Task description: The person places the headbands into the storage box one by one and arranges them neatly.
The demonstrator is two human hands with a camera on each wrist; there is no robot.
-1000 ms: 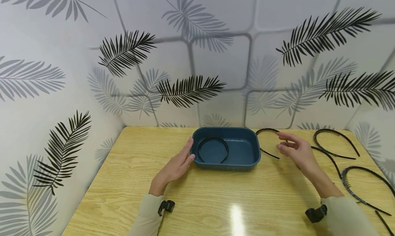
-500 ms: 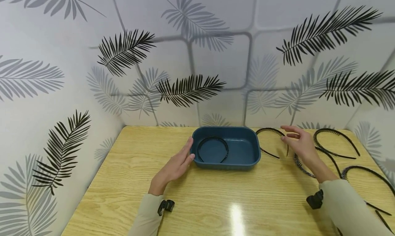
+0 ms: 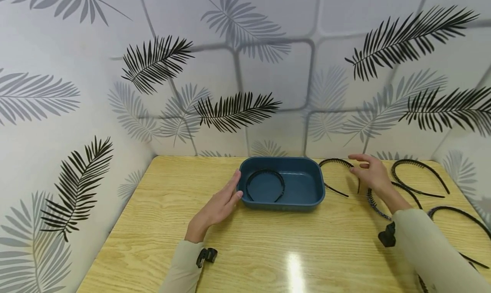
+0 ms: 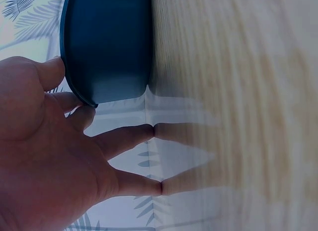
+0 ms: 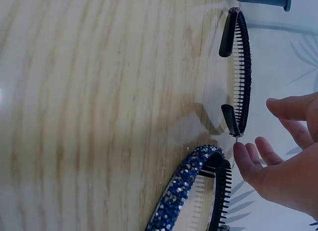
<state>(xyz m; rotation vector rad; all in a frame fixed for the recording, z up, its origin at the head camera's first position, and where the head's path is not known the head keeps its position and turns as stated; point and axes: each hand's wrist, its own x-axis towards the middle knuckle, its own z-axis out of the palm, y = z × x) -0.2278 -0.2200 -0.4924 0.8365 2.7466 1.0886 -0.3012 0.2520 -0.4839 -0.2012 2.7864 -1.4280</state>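
A blue rectangular box (image 3: 281,207) stands on the table with one black toothed headband (image 3: 268,171) in its left part. My left hand (image 3: 216,205) touches the box's left end; in the left wrist view its thumb and some fingers are at the rim, and two fingertips meet the tabletop. Right of the box lies another black headband (image 3: 334,160), its toothed arch and dark ends plain in the right wrist view. My right hand (image 3: 373,176) is at its right side, fingers loosely bent, holding nothing; the fingertips are close to the headband, and contact is unclear.
Near the right forearm lies a headband with blue glittering stones (image 5: 176,191). More dark headbands, such as one at the back right (image 3: 410,162) and one at the right edge (image 3: 464,211), lie on the wooden table (image 3: 161,225). A leaf-patterned wall (image 3: 268,71) rises behind.
My right hand has moved slightly right and toward the back, over the headband's right side, and its forearm has shifted, uncovering part of the blue-stoned headband. The left hand and box stay put.
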